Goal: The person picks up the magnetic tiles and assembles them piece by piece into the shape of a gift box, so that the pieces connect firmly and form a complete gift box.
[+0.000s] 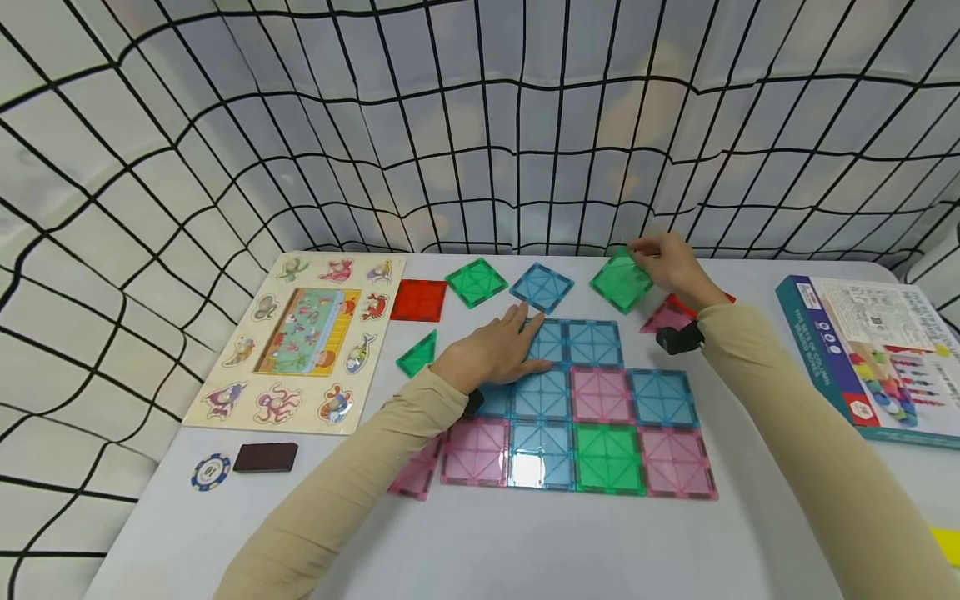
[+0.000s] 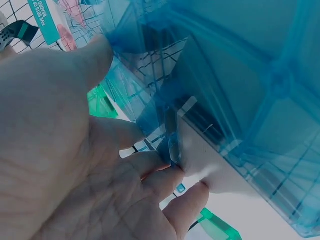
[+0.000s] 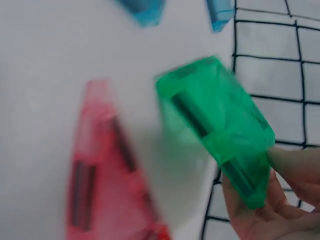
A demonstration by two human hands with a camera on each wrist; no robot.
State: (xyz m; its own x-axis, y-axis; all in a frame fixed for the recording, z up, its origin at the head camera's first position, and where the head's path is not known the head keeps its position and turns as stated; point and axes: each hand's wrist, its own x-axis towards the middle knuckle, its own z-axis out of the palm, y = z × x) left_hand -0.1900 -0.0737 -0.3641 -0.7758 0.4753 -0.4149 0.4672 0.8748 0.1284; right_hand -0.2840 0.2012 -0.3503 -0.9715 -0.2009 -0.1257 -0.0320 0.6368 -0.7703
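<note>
My right hand [image 1: 672,265] pinches a green square magnetic tile [image 3: 220,125] by one corner at the back of the table. In the right wrist view the tile tilts up off the white surface, thumb on one side and fingers on the other. The left hand [image 1: 491,350] rests with spread, mostly straight fingers on the left part of a flat layout of translucent tiles. That layout holds blue tiles [image 1: 595,342], pink tiles [image 1: 602,395] and a green tile [image 1: 609,458]. Close up in the left wrist view, a blue tile [image 2: 270,85] lies beside the fingers.
Loose tiles lie behind the layout: a red square [image 1: 418,300], a green one [image 1: 476,282] and a blue one [image 1: 542,287]. A wooden puzzle board [image 1: 225,367] lies left, near a poker chip [image 1: 211,472] and dark block [image 1: 266,457]. A box [image 1: 877,358] sits right; netting rises behind.
</note>
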